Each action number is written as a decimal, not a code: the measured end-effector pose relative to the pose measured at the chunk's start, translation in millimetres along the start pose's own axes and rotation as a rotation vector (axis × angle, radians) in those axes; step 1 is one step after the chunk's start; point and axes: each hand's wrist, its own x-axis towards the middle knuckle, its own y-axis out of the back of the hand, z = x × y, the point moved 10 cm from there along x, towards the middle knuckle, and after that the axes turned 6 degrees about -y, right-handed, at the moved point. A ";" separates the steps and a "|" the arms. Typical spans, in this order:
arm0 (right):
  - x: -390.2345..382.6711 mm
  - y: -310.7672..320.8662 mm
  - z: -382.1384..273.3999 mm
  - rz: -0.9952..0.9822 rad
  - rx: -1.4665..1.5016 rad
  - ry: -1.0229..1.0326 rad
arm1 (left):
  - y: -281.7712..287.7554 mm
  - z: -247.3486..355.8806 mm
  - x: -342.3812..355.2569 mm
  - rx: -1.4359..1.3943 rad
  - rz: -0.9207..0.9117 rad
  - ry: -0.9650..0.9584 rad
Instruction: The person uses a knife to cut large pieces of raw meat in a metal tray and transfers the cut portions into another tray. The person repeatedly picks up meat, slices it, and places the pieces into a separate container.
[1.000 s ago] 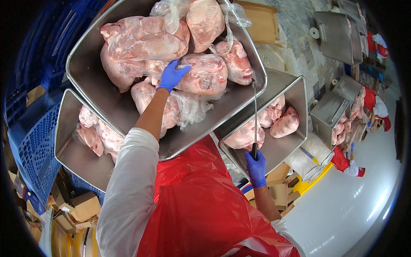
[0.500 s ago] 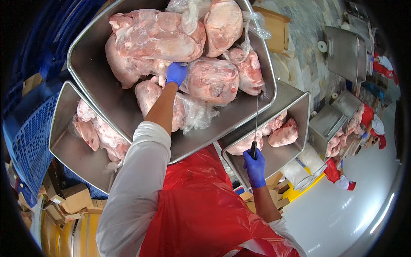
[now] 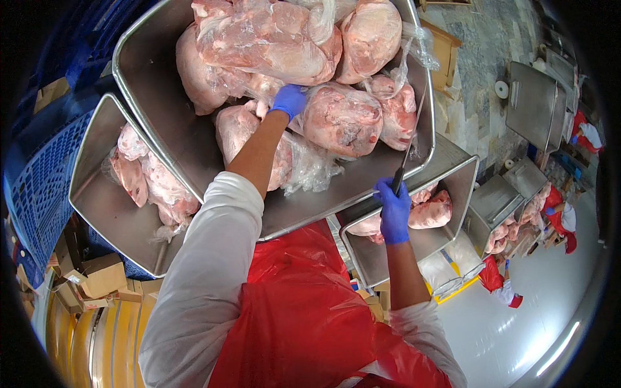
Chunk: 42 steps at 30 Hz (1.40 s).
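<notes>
My blue-gloved left hand point(image 3: 289, 101) is closed among the pieces of meat in a large steel bin, against the left end of a plastic-wrapped piece of meat point(image 3: 343, 119); what its fingers grip is hidden. In my gloved right hand point(image 3: 394, 210) is a long knife point(image 3: 416, 126), held by its black handle. Its blade points away from me, over the bin's right side near another wrapped piece of meat point(image 3: 396, 111). A big pale slab of meat point(image 3: 265, 42) lies farther back. Loose clear plastic point(image 3: 310, 171) spreads below my left hand.
The large steel bin point(image 3: 294, 224) overlaps two smaller steel bins holding meat, one at left point(image 3: 97, 194) and one at right point(image 3: 456, 223). Blue plastic crates point(image 3: 48, 194) and cardboard boxes point(image 3: 103, 275) stand at left. Coworkers in red and white point(image 3: 561, 213) are at far right.
My right hand has moved forward with the knife, whose blade now reaches farther over the bin and tilts to the right. My left hand stays at the same meat. The view has shifted slightly.
</notes>
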 end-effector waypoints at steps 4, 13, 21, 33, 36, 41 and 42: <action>56.8 -21.5 -17.9 0.050 0.019 0.107 | 29.4 76.2 -28.5 -0.089 0.196 -0.257; 113.1 -63.3 -48.1 -0.008 0.167 0.141 | 35.2 115.3 -130.3 0.044 0.400 -0.076; 140.1 -94.9 -57.4 -0.065 0.020 0.320 | 23.6 140.7 -165.9 -0.309 0.349 -0.092; 150.2 -92.2 -54.0 -0.131 -0.069 0.245 | -22.4 141.2 -198.2 -0.793 0.114 -0.008; 150.3 -91.0 -54.6 -0.135 -0.076 0.248 | 18.2 168.5 -215.9 -0.584 0.201 -0.188; 148.1 -90.1 -52.3 -0.144 -0.055 0.244 | 90.2 94.9 -171.5 -0.289 0.729 0.060; 148.0 -92.4 -56.2 -0.152 -0.060 0.255 | 74.6 65.7 -156.7 -0.324 0.719 0.126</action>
